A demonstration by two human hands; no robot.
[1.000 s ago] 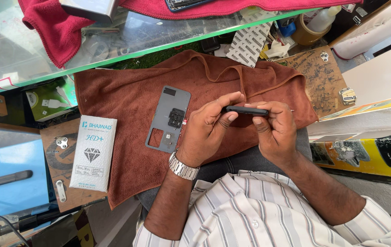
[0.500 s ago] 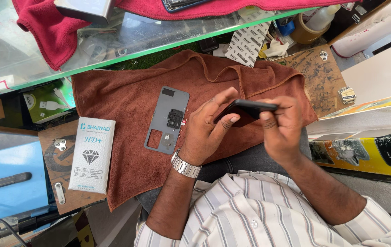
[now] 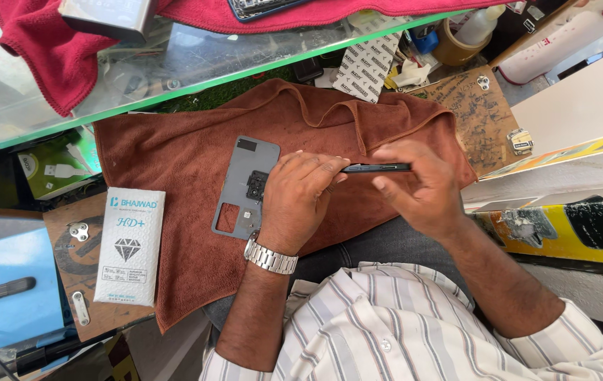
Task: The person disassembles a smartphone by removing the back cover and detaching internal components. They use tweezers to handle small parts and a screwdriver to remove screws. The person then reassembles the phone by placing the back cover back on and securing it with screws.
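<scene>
Both hands meet over the brown towel (image 3: 188, 176) on the lap. Left hand (image 3: 294, 201), wristwatch (image 3: 270, 256) on it, fingers curled, pinching the near end of a thin dark phone (image 3: 378, 168) held edge-on. Right hand (image 3: 418, 187) cupped round the phone's far end, thumb underneath. Grey phone back cover (image 3: 243, 176) lies flat on the towel, just beside the left hand.

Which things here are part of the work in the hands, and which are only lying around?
In use:
- dark phone, seen edge-on, held by left hand and right hand
- grey back cover on brown towel

Lying about:
- white packet
- red cloth
- tape roll
- white bottle
</scene>
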